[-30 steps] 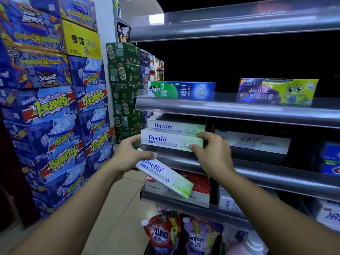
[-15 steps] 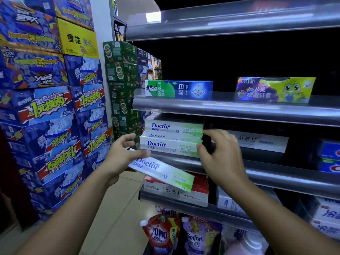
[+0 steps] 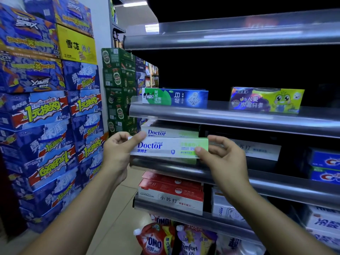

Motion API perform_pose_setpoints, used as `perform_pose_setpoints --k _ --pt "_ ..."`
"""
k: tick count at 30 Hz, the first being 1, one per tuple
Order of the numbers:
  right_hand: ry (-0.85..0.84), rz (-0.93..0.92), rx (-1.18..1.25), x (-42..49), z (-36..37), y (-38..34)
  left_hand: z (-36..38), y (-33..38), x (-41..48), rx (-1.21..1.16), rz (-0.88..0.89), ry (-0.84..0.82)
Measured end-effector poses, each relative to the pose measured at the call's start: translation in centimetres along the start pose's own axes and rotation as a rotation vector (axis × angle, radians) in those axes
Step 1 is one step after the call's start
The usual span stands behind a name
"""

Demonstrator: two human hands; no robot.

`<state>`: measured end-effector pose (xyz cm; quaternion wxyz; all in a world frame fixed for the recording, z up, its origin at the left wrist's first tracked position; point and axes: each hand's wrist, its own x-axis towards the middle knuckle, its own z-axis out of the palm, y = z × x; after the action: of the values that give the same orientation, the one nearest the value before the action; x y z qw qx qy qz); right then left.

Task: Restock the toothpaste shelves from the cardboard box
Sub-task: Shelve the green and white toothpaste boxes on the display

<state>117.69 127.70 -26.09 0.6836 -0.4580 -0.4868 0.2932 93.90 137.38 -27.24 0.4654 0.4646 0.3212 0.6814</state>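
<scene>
The Doctor toothpaste box [image 3: 169,148], tilted low in the left hand [image 3: 117,151] a moment ago, is now being pinched level at both ends, the right hand [image 3: 222,157] added, in front of the Doctor stack [image 3: 171,132] on the middle shelf [image 3: 276,183]; placement is probably being started.

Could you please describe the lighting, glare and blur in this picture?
Head view: the recess above the Darlie box is black, unlit; ceiling light glares on the top shelf rail; wide-angle distortion bows the rails; the Doctor box reads sharp; lower-right boxes blur.

White-green Doctor toothpaste box [image 3: 169,147] level before middle shelf [image 3: 276,178]; another Doctor box [image 3: 171,132] behind.
</scene>
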Motion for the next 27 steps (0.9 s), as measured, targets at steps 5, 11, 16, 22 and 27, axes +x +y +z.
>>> perform_pose_setpoints --k 5,11,16,22,27 --pt "0.065 -0.118 -0.041 2.9 1.1 0.5 -0.3 -0.4 1.7 0.133 0.050 -0.052" --pt "0.056 -0.070 -0.527 4.2 1.5 3.8 -0.9 -2.2 3.2 0.435 0.082 0.006" --pt "0.070 -0.081 -0.669 4.8 1.6 4.5 -1.0 -2.9 4.0 0.583 0.094 0.040" --pt "0.106 -0.032 -0.747 6.4 2.8 4.3 -0.8 -3.6 5.3 0.684 0.057 0.106" --pt "0.107 0.003 -0.779 7.3 3.4 4.5 -0.1 -3.7 6.3 0.778 0.064 0.122"
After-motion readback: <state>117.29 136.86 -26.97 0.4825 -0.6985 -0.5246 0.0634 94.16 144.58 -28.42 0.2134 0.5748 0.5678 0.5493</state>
